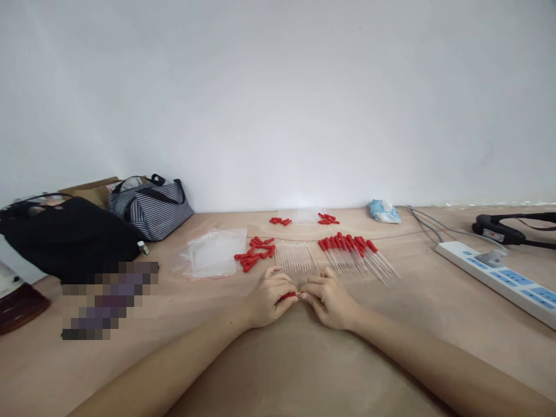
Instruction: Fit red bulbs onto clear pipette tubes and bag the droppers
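Note:
My left hand (273,296) is closed on a red rubber bulb (288,295) near the middle of the table. Facing it, my right hand (328,298) pinches a thin clear tube (299,295) whose end meets the bulb; most of the tube is hidden by the fingers. Beyond my left hand lie loose red bulbs (256,253). A row of clear tubes (295,256) rests behind both hands. To the right of that row, droppers with red bulbs (347,246) are fanned out on the table.
Clear plastic bags (215,253) lie left of the bulbs. A striped bag (158,208) and a black bag (73,237) stand at the left, near a small bottle (143,248). At the right are a power strip (499,278), a black strapped device (499,230) and a blue-white packet (384,211).

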Demonstrator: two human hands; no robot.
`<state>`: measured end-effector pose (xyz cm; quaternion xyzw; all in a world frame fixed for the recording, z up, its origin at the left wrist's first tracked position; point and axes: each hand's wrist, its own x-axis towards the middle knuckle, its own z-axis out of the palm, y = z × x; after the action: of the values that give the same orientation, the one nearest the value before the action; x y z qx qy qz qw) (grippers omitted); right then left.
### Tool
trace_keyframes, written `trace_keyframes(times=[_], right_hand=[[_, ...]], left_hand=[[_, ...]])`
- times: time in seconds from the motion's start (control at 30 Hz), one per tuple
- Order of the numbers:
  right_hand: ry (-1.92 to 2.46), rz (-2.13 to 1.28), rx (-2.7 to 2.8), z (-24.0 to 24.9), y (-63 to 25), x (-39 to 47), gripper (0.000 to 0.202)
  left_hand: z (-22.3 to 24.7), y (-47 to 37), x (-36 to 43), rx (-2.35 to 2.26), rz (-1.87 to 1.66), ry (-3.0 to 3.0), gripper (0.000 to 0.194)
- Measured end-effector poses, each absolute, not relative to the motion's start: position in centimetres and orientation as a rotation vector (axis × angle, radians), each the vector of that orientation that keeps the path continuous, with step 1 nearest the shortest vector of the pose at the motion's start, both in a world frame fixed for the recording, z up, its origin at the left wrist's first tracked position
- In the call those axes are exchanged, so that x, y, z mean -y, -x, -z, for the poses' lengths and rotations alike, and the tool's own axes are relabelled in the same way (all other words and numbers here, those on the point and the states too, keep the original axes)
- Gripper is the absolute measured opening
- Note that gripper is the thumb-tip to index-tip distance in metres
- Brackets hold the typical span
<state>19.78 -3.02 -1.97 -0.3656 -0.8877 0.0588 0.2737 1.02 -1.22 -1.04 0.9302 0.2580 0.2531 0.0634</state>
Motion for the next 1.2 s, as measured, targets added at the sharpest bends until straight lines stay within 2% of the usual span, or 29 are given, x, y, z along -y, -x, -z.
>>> trace_keyframes(times=[0.3,0.5,0.67,0.87,1.2], right_hand=[[1.004,-0.425,2.425,1.2,-19.8,2.3,0.028],[1.042,-0.132,2.529,0.2,-20.5,2.3,0.022],[1.436,-0.029,2.259,0.6,-21.5,0.4,0.021],[1.951,0.028,1.935,0.6,-21.8,-3.1,0.02],[1.984,0.12,1.946,0.9,-20.6,-4.1,0.028]], left_hand=[[1.0,-0.9,0.8,-0.808,-0.752,-2.868,0.019],[1.0,-0.7,0.7,-0.993,-0.865,-2.842,0.014],[1.3,-0.3,0.1,-1.473,-1.061,-2.689,0.034],[1.5,-0.1,-0.4,-1.856,-0.989,-2.459,0.027],[1.5,1.7,-2.0,-2.074,-0.943,-2.501,0.017]])
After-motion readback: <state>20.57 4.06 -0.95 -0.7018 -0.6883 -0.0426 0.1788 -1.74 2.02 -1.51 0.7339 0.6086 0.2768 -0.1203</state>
